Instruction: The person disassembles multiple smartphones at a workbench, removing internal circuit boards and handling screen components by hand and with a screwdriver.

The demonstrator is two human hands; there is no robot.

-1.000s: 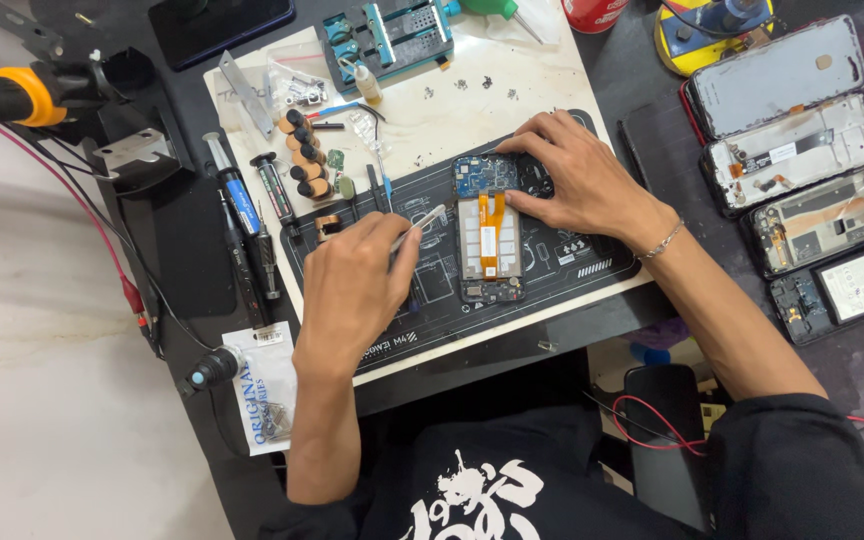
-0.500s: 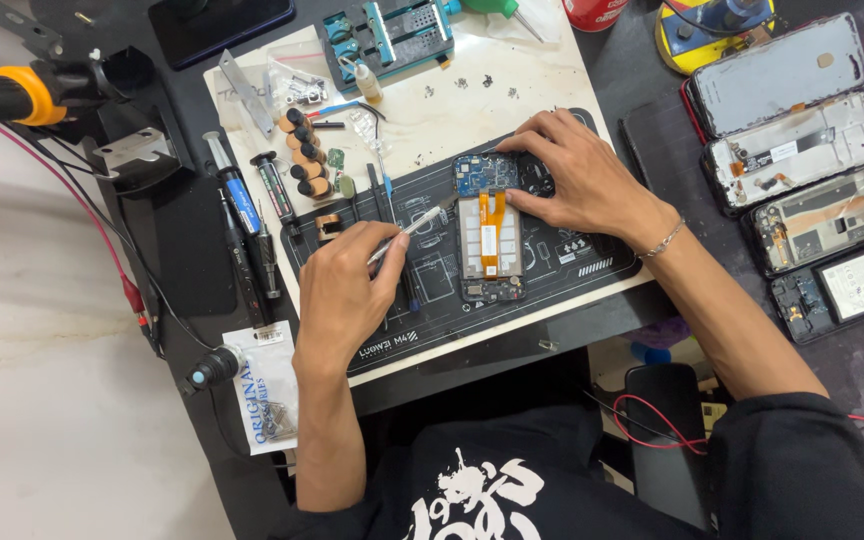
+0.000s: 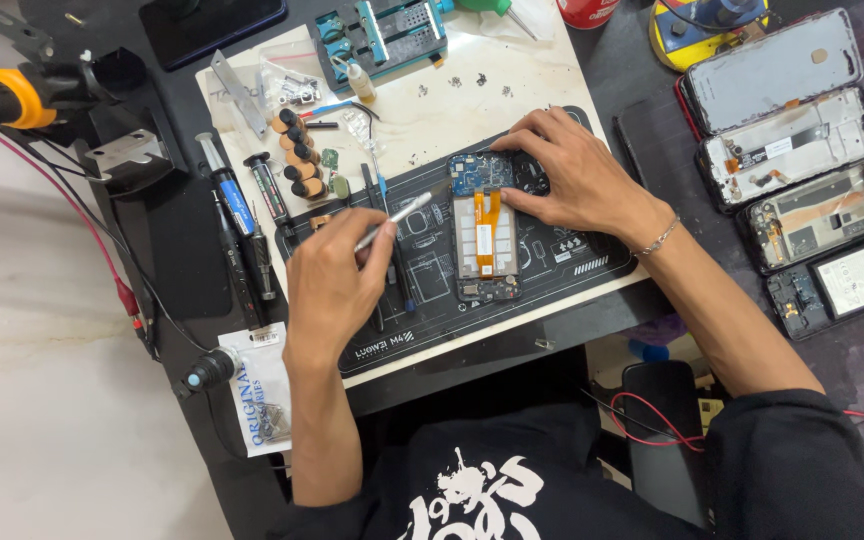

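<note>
Silver tweezers (image 3: 392, 221) sit pinched in my left hand (image 3: 337, 285), tips angled toward the opened phone (image 3: 485, 232) on the black mat (image 3: 562, 250); my right hand (image 3: 572, 178) presses the phone's top end, fingers spread.

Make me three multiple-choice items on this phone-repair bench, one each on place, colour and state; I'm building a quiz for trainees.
1. Where does the right hand rest?
A. on the opened phone's top end
B. on the floor
C. on the pen

2. What colour is the ribbon cable in the opened phone?
A. green
B. orange
C. white

3. What is the left hand doing?
A. lying empty
B. holding tweezers
C. gripping a cup

Answers: A, its fingers press there; B, the strip is orange; B, a thin metal tool sits in its fingers.
</note>
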